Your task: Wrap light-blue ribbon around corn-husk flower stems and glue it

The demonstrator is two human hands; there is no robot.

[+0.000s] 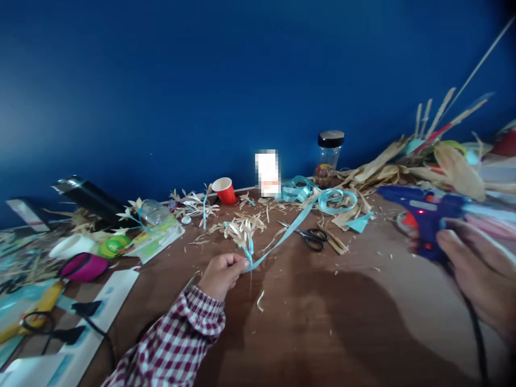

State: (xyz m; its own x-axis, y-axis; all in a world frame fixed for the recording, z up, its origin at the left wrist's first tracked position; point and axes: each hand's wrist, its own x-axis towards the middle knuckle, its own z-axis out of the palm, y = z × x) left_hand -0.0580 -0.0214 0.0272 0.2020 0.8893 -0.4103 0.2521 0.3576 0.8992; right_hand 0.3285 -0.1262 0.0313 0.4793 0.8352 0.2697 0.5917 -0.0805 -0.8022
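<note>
The left hand (222,275) pinches the blue-wrapped stem of a pale flower (241,231) between thumb and fingers, holding it head-up above the near middle of the table (306,344). A blue ribbon (298,219) leaves that pinch and slants up to the right, into loose loops near the jar (327,158). The checked sleeve (173,333) crosses the near left of the table.

The right hand (470,263) is wrapped around the handle of a glue gun (427,209), well apart from the flower; its nozzle points left and a red light glows on its side. The cord (475,328) hangs from the handle.

Between the hands lie the scissors (315,239), their blades towards the flower and right beside the ribbon, so both occupy the space between stem and gun. Scraps of husk are strewn around them.

Behind the flower stand a red cup (226,191), tilted, and other flowers (197,207) to its left; a pixelated white box (267,172) is to its right. Dry husks (374,164) heap up behind the gun.

On the left, a power strip (108,303) with black plugs (72,334) lies near the sleeve. Beyond it crowd a magenta item (84,267), a green ball (114,245), a white cup (72,246) and a leaning black cylinder (91,201), against the blue wall (181,80).
</note>
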